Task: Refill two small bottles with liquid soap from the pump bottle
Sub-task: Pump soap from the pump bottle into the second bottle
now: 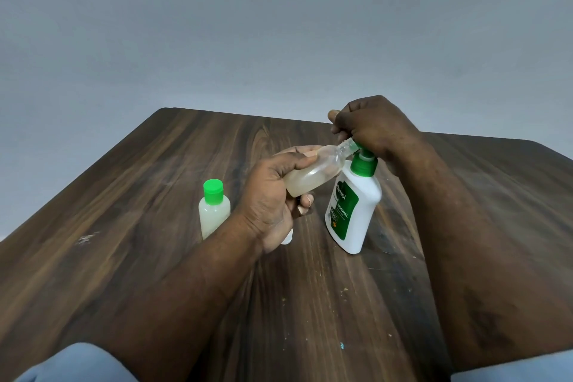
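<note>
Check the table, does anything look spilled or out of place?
No spill shows. The pump bottle seems to lean under the right hand, and the left hand holds the open small bottle tilted at its nozzle. Pale flecks dot the table; what they are, I cannot tell.

table [155, 170]: dark wood-grain top, rounded far corner | scuff [86, 238]: whitish, near left edge | specks [342, 345]: pale and teal, scattered over near part | wall [279, 25]: plain grey, fills upper half

Place: I read it as a plain indoor room, likely domestic | Evidence: I saw a scuffed, dark wood-grain desk [148, 201] against a bare grey wall [279, 25] | Detail: a household hand-wash pump bottle [356, 208] stood on it.
</note>
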